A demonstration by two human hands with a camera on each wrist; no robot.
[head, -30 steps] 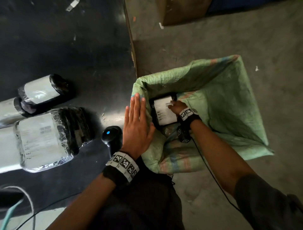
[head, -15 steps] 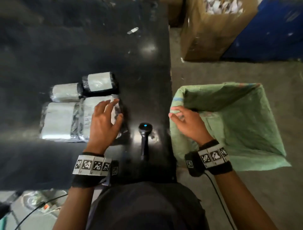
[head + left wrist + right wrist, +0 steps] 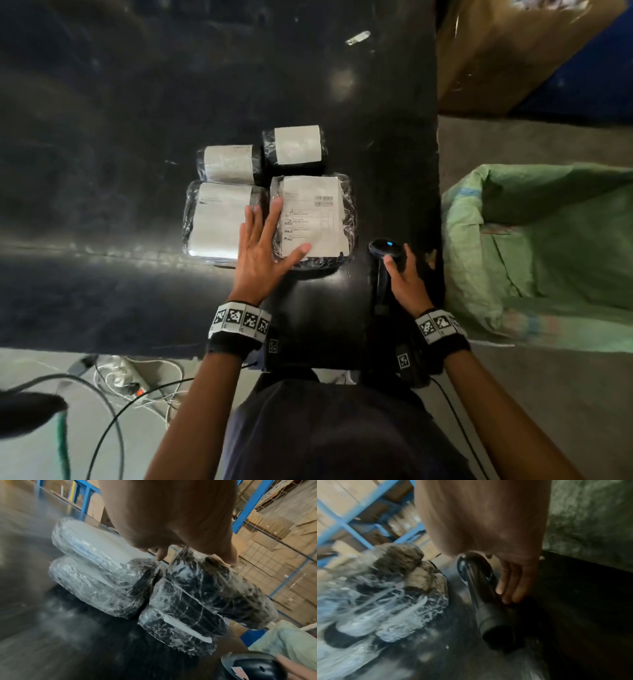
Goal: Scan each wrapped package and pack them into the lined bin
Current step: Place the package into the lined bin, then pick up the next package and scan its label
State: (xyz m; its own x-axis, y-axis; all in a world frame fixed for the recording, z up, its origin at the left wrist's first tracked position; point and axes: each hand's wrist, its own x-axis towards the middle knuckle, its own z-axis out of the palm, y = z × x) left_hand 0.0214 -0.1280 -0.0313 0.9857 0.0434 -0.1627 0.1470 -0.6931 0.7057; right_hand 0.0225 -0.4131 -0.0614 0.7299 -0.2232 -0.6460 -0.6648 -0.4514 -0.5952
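Note:
Four wrapped packages with white labels lie on the black table (image 3: 137,102). My left hand (image 3: 263,253) lies flat with fingers spread, thumb on the barcode-labelled large package (image 3: 315,219) and fingers reaching over the other large package (image 3: 215,219). Two smaller rolls (image 3: 229,164) (image 3: 296,145) sit just behind them. The black scanner (image 3: 387,248), blue light on, lies right of the packages. My right hand (image 3: 406,277) is at it, thumb on the head, straight fingers (image 3: 510,588) along the right side of the scanner (image 3: 481,588). The green-lined bin (image 3: 565,233) stands on the floor to the right.
A brown cardboard box (image 3: 496,51) stands beyond the bin, next to something blue (image 3: 582,85). Cables (image 3: 137,383) lie on the floor at the table's near edge. A white scrap (image 3: 358,37) lies at the far end of the table.
My right hand came off the bin's liner rim and moved left to the scanner. My left hand stays on the large packages, now spread flat with the barcode label uncovered.

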